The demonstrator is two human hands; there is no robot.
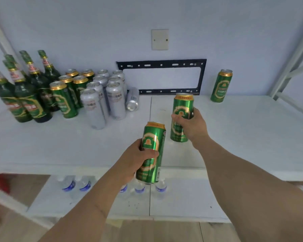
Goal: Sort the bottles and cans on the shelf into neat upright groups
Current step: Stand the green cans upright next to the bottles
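Each hand is wrapped around a green can. The left hand grips the near can upright above the shelf's front edge, and the right hand clasps the far can at about 1 o'clock from it; whether that one touches the shelf is unclear. At 10 o'clock stand the green bottles, green cans and silver cans, one silver can lying on its side. A lone can stands at 2 o'clock.
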